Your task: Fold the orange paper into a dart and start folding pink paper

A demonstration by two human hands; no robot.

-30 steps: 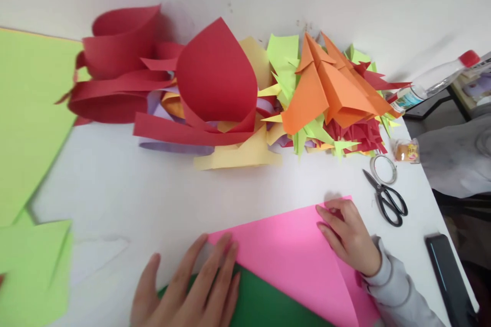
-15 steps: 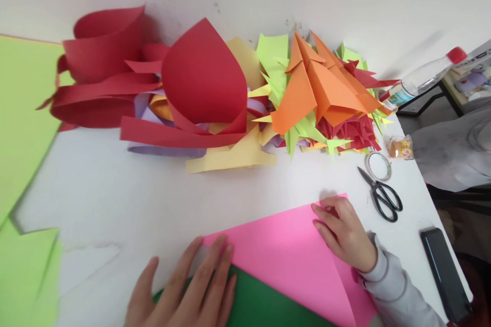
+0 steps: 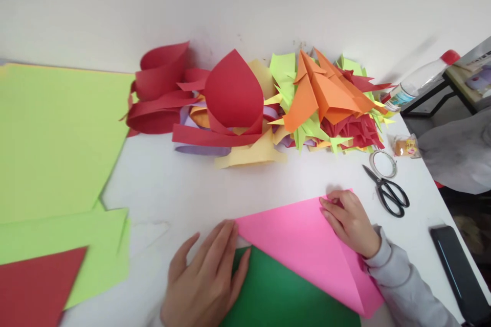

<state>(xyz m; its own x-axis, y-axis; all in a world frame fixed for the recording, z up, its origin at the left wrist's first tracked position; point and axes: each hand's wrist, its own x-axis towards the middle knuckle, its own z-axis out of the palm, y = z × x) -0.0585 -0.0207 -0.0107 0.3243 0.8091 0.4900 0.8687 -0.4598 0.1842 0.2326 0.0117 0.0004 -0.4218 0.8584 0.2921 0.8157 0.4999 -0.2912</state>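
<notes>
A folded sheet of pink paper [image 3: 299, 245] lies on the table, partly over a green sheet [image 3: 284, 291]. At its left corner rest the fingertips of my left hand [image 3: 209, 271], which lies palm down with its fingers stretched out and the little finger and thumb apart. My right hand [image 3: 351, 222] has its fingers bent onto the upper edge near the right corner, gripping the pink paper there; its thumb is hidden. The pink sheet's lower right side lies in a loose fold beside my right wrist.
Black-handled scissors [image 3: 387, 191], a tape roll [image 3: 383, 163], a wrapped snack [image 3: 406, 146] and a black phone [image 3: 456, 271] lie at right. A bottle [image 3: 422, 79] stands behind. Paper planes [image 3: 326, 94], curled red paper [image 3: 233, 92] and lime sheets [image 3: 57, 138] line the back and left.
The view has turned left, bringing more lime sheets and a red sheet into sight. My left hand's fingers have drawn together at the pink corner. My right hand keeps its hold.
</notes>
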